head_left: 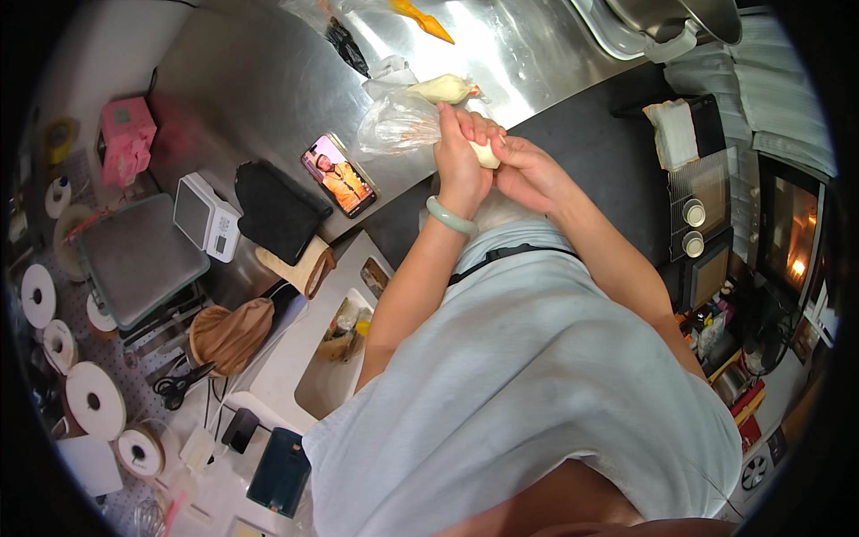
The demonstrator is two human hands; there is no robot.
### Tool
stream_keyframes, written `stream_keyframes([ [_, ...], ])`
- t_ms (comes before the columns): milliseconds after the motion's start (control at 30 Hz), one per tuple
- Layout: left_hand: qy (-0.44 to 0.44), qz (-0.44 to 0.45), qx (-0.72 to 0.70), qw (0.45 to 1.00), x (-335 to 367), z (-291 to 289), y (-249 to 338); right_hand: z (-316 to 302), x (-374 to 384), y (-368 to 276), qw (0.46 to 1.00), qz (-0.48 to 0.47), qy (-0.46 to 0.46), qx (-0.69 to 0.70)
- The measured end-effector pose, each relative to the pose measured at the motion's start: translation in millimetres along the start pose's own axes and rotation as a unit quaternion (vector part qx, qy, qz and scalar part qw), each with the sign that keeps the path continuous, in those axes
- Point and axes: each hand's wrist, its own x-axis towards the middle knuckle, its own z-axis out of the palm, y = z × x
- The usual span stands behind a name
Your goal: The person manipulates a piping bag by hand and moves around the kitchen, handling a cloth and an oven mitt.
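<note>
At the near edge of the steel table, my left hand [459,148] and my right hand [532,172] meet with fingers curled round a smooth, pale cream-coloured lump [486,155]. Whether it is bare or wrapped in plastic is hard to tell. Just beyond my fingers lies a filled piping bag [443,89] of pale cream filling, with orange at one end. A crumpled clear plastic bag [395,123] spreads on the table beside my left hand. To the left of my left wrist, a phone [339,175] lies face up, its screen lit with a person in orange clothing.
Left of the phone are a black cloth item [279,210] and a white scale [205,217]. An orange tool [422,20] lies at the back, near a metal pan [707,18]. A wire rack [702,192] and a glowing oven [792,237] stand at right.
</note>
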Motion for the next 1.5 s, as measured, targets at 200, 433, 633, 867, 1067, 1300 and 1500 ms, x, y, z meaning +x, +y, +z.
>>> stream_keyframes([
  [200,-0.011,-0.002,-0.038,0.999,4.7,-11.3,12.3,10.0,2.0,-0.5,0.924,-0.098,0.073,-0.361],
  [433,0.053,0.033,0.029,0.998,-11.5,-5.2,1.9,1.8,1.0,6.5,0.999,0.027,0.019,0.027],
  [633,-0.032,-0.023,-0.051,0.998,-5.0,-10.7,10.9,1.8,-0.6,10.3,0.999,0.021,-0.021,0.039],
  [867,-0.025,-0.015,-0.096,0.995,5.7,-26.4,19.9,8.8,3.7,5.1,0.953,-0.083,0.067,-0.282],
  [1067,0.062,0.051,0.005,0.997,-9.0,-3.7,0.9,12.6,3.1,8.8,0.998,-0.005,0.063,0.009],
  [1300,-0.009,-0.040,-0.033,0.999,-5.4,-19.7,5.4,5.2,1.6,6.1,0.997,0.016,-0.002,-0.073],
  [1500,0.005,-0.031,-0.083,0.996,3.1,-21.0,17.9,6.0,2.9,8.8,0.955,-0.082,0.099,-0.268],
])
